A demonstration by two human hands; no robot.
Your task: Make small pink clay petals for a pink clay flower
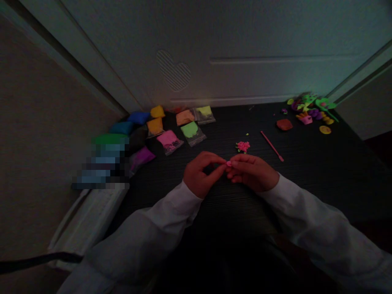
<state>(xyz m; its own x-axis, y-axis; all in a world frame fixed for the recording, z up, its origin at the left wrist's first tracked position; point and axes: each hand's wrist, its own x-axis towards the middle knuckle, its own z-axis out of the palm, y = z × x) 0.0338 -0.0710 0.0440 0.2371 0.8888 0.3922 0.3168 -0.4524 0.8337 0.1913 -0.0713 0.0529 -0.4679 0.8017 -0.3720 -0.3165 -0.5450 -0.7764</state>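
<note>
One tiny, clay-like pink piece [229,163] sits between the left hand [204,173] and the right hand [255,172], each grip pinching it, its full shape hidden. Beyond, on the black wood-grained surface [171,183], lie one pink, green-leaved flower cluster [243,146] and one slim pink stick [272,145]; a pixelated object [104,159] leftward is unreadable.
</note>
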